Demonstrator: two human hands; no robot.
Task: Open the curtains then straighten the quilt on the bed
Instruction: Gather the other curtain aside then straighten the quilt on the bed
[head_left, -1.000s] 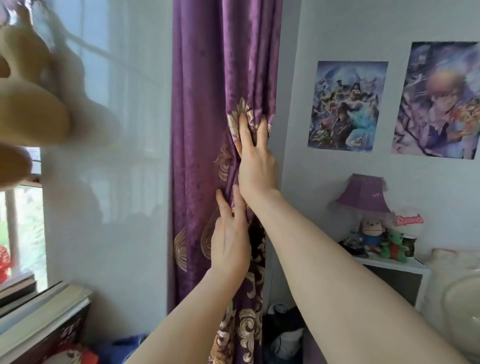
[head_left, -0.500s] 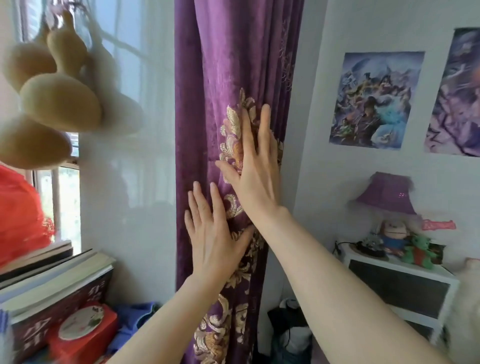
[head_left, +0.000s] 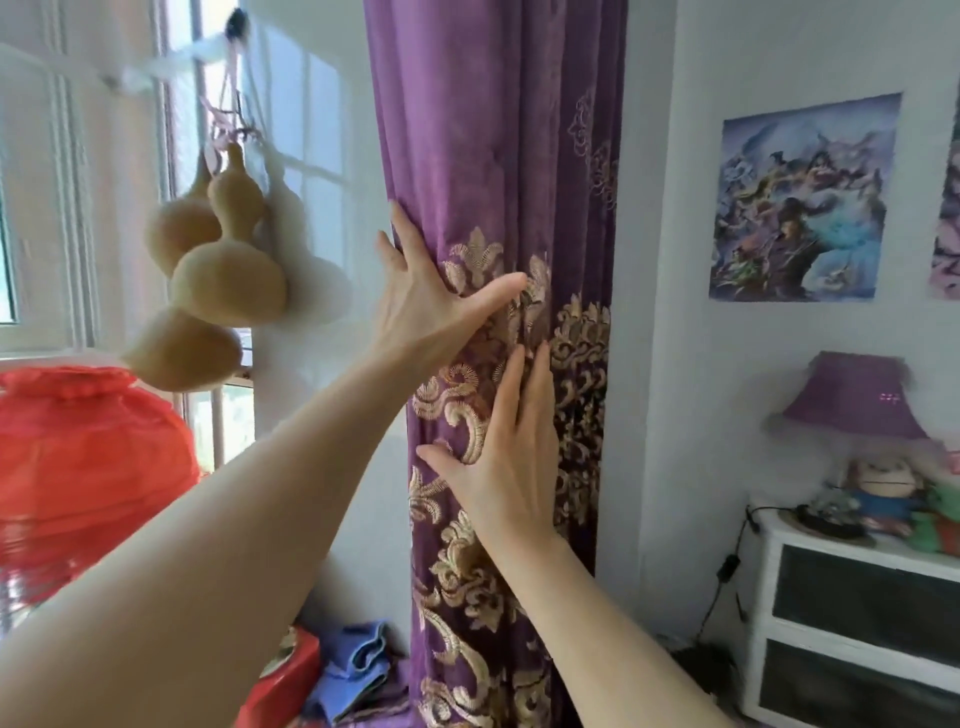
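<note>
The purple curtain (head_left: 498, 156) with gold embroidery hangs bunched in a narrow column against the white wall. My left hand (head_left: 426, 306) lies flat on its left edge at mid height, fingers spread and thumb pointing right. Lower down and to the right, my right hand (head_left: 511, 467) presses flat on the embroidered folds with its fingers pointing up. Neither hand grips the cloth. A sheer white curtain (head_left: 301, 130) covers the window to the left. The bed and the quilt are out of view.
Tan gourds (head_left: 218, 265) hang in front of the window at the left, above a red lantern (head_left: 78, 457). At the right a white cabinet (head_left: 852, 618) carries a purple lamp (head_left: 852, 395) and small toys. Posters (head_left: 802, 197) hang on the wall. A blue cloth (head_left: 358, 660) lies below.
My left hand has risen from below my right hand to the curtain's left edge, and my right hand has dropped lower. The view has shifted left, showing more of the window.
</note>
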